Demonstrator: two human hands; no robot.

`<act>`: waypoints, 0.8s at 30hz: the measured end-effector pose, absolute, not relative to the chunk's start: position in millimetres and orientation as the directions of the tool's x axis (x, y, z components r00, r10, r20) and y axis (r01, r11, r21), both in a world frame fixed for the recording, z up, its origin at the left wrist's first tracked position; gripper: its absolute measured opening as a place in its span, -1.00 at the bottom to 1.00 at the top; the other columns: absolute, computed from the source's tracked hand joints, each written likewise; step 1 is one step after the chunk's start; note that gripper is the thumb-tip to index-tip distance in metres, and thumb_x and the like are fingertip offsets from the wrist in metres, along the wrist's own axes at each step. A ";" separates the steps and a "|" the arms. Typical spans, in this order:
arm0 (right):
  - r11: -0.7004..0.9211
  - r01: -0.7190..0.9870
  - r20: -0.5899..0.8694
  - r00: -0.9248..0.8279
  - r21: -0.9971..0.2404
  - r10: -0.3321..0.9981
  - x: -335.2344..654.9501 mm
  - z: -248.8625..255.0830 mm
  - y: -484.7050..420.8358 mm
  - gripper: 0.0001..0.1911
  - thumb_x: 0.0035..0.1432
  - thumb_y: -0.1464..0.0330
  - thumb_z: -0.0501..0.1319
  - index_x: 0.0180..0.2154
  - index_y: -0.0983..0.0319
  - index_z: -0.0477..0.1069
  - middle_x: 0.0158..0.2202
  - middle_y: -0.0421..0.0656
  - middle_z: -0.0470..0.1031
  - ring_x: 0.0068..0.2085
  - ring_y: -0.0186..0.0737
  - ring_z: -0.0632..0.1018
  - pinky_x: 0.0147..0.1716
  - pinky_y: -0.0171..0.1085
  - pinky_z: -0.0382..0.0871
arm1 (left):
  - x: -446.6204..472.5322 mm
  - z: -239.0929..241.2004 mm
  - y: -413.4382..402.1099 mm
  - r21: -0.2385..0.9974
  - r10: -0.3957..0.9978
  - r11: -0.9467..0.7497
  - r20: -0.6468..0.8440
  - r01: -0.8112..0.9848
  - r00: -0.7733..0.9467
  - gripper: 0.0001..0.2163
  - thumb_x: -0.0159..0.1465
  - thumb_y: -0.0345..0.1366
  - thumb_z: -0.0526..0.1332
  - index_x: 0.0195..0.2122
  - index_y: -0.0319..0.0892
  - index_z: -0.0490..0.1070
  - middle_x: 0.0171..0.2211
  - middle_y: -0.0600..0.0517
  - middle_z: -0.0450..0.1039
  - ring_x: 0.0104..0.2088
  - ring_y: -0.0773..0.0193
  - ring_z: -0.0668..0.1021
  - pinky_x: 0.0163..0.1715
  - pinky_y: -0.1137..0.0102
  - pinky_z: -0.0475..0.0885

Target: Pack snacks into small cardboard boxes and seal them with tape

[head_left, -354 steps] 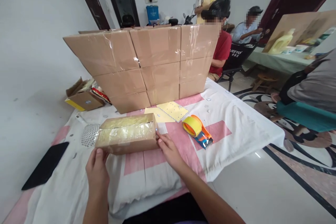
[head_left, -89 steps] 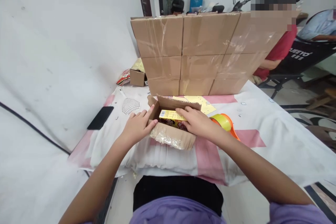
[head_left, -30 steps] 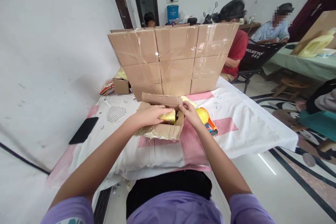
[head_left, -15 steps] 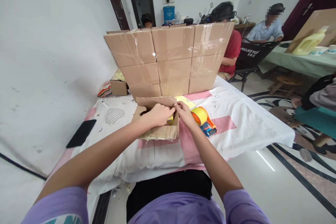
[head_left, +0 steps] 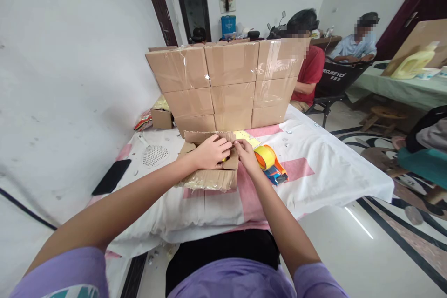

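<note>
A small open cardboard box (head_left: 209, 180) with ragged flaps lies on the cloth in front of me. My left hand (head_left: 212, 152) reaches over its opening, palm down, the fingers bent but apart, with nothing visible in them. A bit of something yellow shows under those fingers; the rest of the contents is hidden. At the box's back right corner, my right hand (head_left: 246, 152) pinches the cardboard edge between thumb and fingers. The right-hand flap (head_left: 230, 162) leans inward. Beside my right hand is an orange and blue tape dispenser (head_left: 274, 165) with a yellow roll.
Behind the box stands a wall of taped cardboard boxes (head_left: 232, 84). To the left lie a white perforated scoop (head_left: 154, 155), a black phone-like slab (head_left: 111, 177) and a smaller carton (head_left: 162, 118). A person in red (head_left: 312, 72) sits beyond the table's right side.
My left hand has lifted slightly and its fingers have loosened over the box. The right flap now tilts inward, covering most of the yellow item. My right hand keeps to the corner.
</note>
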State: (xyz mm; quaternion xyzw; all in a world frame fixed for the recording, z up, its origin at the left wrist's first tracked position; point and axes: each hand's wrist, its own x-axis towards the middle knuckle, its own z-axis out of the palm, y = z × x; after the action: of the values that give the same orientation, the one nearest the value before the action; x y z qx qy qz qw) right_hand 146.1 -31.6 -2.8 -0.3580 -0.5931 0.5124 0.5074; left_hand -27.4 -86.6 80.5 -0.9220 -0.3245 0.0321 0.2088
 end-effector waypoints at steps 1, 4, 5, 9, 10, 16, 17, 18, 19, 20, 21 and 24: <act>0.218 -0.097 0.235 -0.227 -0.971 0.945 145.8 -3.3 -31.6 -0.57 0.17 -0.08 0.20 -0.24 0.14 0.35 -0.42 -0.19 0.46 -0.31 -0.15 0.52 -0.41 -0.26 0.39 | -28.5 80.1 -85.3 -0.388 0.593 -0.721 0.080 0.573 0.801 -0.72 0.31 -0.14 0.22 -0.08 -0.19 0.56 0.01 -0.21 0.50 -0.01 -0.06 0.47 -0.03 0.07 0.28; 0.219 -0.101 0.237 -0.221 -0.970 0.946 145.1 -4.3 -31.8 -0.58 0.17 -0.08 0.20 -0.25 0.14 0.35 -0.42 -0.19 0.46 -0.32 -0.15 0.51 -0.42 -0.26 0.39 | -30.8 75.9 -83.2 -0.274 0.595 -0.756 0.092 0.594 0.799 -0.78 0.33 -0.16 0.19 -0.24 -0.14 0.59 -0.12 -0.12 0.54 -0.06 0.04 0.48 -0.04 0.12 0.25; 0.220 -0.101 0.237 -0.221 -0.970 0.946 144.9 -4.4 -31.9 -0.58 0.17 -0.08 0.20 -0.25 0.14 0.35 -0.42 -0.19 0.46 -0.32 -0.15 0.51 -0.42 -0.26 0.38 | -31.8 74.4 -83.5 -0.232 0.610 -0.753 0.103 0.616 0.785 -0.78 0.34 -0.17 0.19 -0.27 -0.13 0.60 -0.15 -0.10 0.55 -0.07 0.06 0.49 -0.03 0.14 0.25; 0.229 -0.109 0.249 -0.223 -0.967 0.943 144.6 -5.0 -32.9 -0.59 0.19 -0.06 0.18 -0.27 0.15 0.36 -0.39 -0.19 0.47 -0.32 -0.17 0.51 -0.40 -0.27 0.38 | -37.2 74.2 -89.2 -0.097 0.683 -0.702 0.185 0.705 0.706 -0.76 0.35 -0.18 0.16 -0.17 -0.08 0.63 -0.11 -0.05 0.61 -0.06 0.10 0.52 0.04 0.13 0.23; 0.235 -0.114 0.256 -0.225 -0.965 0.940 144.6 -5.1 -33.1 -0.59 0.20 -0.06 0.17 -0.27 0.15 0.37 -0.37 -0.18 0.48 -0.31 -0.17 0.51 -0.38 -0.27 0.39 | -38.6 76.0 -91.4 -0.065 0.700 -0.687 0.209 0.724 0.683 -0.75 0.36 -0.18 0.15 -0.11 -0.06 0.62 -0.09 -0.03 0.62 -0.04 0.11 0.53 0.06 0.13 0.23; 0.262 -0.165 0.298 -0.258 -0.951 0.919 144.4 -6.4 -30.2 -0.56 0.24 -0.02 0.16 -0.05 0.15 0.42 -0.20 -0.14 0.57 -0.18 -0.15 0.56 -0.16 -0.22 0.46 | -55.5 97.0 -113.4 0.052 0.771 -0.609 0.272 0.791 0.576 -0.69 0.43 -0.08 0.11 0.08 0.08 0.55 0.07 0.07 0.59 0.11 0.15 0.51 0.14 0.15 0.21; 0.276 -0.173 0.314 -0.260 -0.945 0.913 144.6 -6.2 -29.2 -0.56 0.24 -0.01 0.17 -0.02 0.15 0.42 -0.16 -0.12 0.57 -0.14 -0.14 0.57 -0.10 -0.20 0.46 | -62.6 100.2 -119.5 0.062 0.784 -0.588 0.286 0.806 0.550 -0.68 0.43 -0.06 0.10 0.09 0.08 0.55 0.10 0.07 0.58 0.13 0.14 0.50 0.15 0.15 0.22; 0.299 -0.178 0.337 -0.258 -0.938 0.905 144.8 -5.9 -28.1 -0.56 0.24 0.01 0.18 -0.01 0.15 0.43 -0.12 -0.11 0.58 -0.10 -0.13 0.57 -0.04 -0.19 0.45 | -71.5 102.4 -126.5 0.077 0.800 -0.559 0.311 0.826 0.513 -0.67 0.44 -0.05 0.09 0.08 0.06 0.55 0.11 0.05 0.57 0.14 0.13 0.50 0.16 0.14 0.23; 0.326 -0.178 0.364 -0.254 -0.928 0.896 145.0 -5.3 -27.1 -0.57 0.24 0.02 0.18 -0.01 0.16 0.45 -0.08 -0.10 0.58 -0.05 -0.12 0.57 0.02 -0.17 0.44 | -82.2 103.3 -134.3 0.099 0.817 -0.523 0.342 0.847 0.464 -0.66 0.44 -0.04 0.08 0.08 0.04 0.56 0.11 0.03 0.56 0.14 0.12 0.50 0.16 0.14 0.25; 0.356 -0.176 0.391 -0.245 -0.918 0.887 145.2 -4.6 -26.2 -0.58 0.24 0.03 0.18 -0.02 0.16 0.46 -0.05 -0.09 0.58 -0.01 -0.11 0.56 0.07 -0.15 0.41 | -94.1 102.6 -143.0 0.131 0.833 -0.484 0.373 0.865 0.409 -0.64 0.45 -0.02 0.07 0.06 0.02 0.56 0.11 0.00 0.56 0.13 0.11 0.51 0.17 0.14 0.26; 0.382 -0.174 0.415 -0.241 -0.908 0.877 145.3 -3.9 -25.6 -0.59 0.25 0.05 0.19 -0.02 0.16 0.48 -0.02 -0.09 0.58 0.02 -0.10 0.55 0.12 -0.14 0.38 | -106.6 100.3 -152.5 0.171 0.845 -0.450 0.398 0.877 0.356 -0.61 0.44 0.02 0.06 0.05 0.00 0.57 0.10 -0.02 0.57 0.12 0.09 0.52 0.17 0.13 0.28; 0.421 -0.182 0.456 -0.244 -0.889 0.856 144.6 -1.8 -24.6 -0.63 0.26 0.08 0.18 -0.05 0.14 0.51 0.00 -0.09 0.58 0.07 -0.08 0.54 0.17 -0.11 0.34 | -138.9 84.3 -183.1 0.296 0.874 -0.424 0.381 0.856 0.301 -0.42 0.32 0.28 0.08 0.09 -0.02 0.55 0.08 -0.10 0.58 0.11 -0.02 0.55 0.16 0.09 0.34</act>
State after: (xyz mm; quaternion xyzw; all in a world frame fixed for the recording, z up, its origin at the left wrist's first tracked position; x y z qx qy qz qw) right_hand 144.6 -24.6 -1.8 -0.2654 -0.6347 0.4682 0.5546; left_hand -138.9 -183.1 84.3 -0.8065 -0.5362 -0.2484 -0.0186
